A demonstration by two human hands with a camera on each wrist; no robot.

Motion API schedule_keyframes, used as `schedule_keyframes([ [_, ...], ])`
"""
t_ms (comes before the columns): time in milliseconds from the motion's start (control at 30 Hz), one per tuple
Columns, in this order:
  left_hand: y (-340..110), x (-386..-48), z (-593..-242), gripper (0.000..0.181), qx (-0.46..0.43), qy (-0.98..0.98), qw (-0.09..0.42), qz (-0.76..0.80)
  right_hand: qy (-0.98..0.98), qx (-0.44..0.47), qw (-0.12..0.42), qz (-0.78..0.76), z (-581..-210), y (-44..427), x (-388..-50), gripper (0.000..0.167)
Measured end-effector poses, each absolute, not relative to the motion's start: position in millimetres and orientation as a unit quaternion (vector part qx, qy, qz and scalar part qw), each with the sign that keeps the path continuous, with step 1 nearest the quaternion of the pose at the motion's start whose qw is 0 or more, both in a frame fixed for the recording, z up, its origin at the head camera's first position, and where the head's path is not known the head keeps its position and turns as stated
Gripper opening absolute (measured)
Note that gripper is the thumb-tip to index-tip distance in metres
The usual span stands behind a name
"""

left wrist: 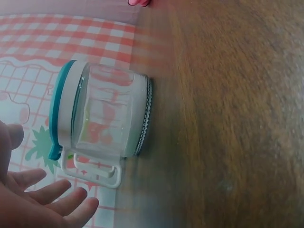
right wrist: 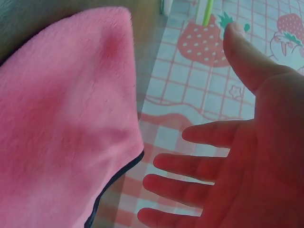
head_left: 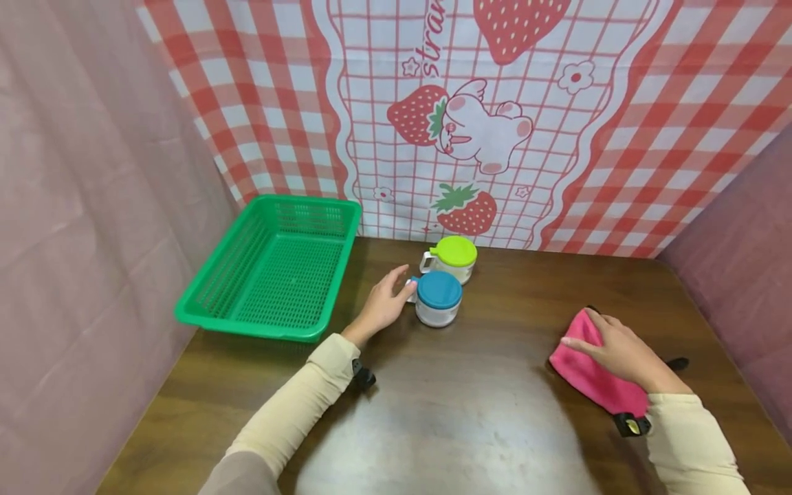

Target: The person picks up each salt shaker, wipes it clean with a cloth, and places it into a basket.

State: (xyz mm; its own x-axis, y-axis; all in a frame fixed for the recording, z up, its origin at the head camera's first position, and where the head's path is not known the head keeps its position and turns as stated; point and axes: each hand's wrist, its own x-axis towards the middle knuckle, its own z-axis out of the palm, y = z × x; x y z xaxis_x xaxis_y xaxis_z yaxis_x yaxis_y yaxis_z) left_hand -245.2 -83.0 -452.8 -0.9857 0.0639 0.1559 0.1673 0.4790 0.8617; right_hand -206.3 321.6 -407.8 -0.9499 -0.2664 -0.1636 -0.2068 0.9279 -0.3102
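A clear glass jar with a blue lid and white handle stands upright on the table; it also fills the middle of the left wrist view. My left hand is beside its handle, fingers loosely extended; the left wrist view shows them apart from the handle. Just behind is a similar jar with a lime-green lid. At the right lies a pink cloth with dark edging. Over it hovers my right hand, its fingers spread and holding nothing in the right wrist view.
A green plastic basket with perforated walls sits at the back left of the wooden table. A red-checked strawberry-print cloth hangs along the back. Pinkish curtains border the sides.
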Motion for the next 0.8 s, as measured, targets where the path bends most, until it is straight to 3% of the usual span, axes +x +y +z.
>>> schedule_keyframes([
  [333,-79.4,-252.0,-460.5,0.046,-0.081,-0.844,0.054,-0.527,0.981,-0.114,0.092,-0.131,-418.8,341.3,-205.7,0.103],
  [600,-78.8,-254.9,-466.3,0.042,-0.079,-0.847,0.045,-0.523,0.980,-0.097,0.119,-0.128,-425.5,352.3,-207.3,0.109],
  [800,-77.7,-256.3,-468.0,0.040,-0.077,-0.848,0.048,-0.522,0.979,-0.104,0.103,-0.139,-434.6,356.5,-206.3,0.109],
])
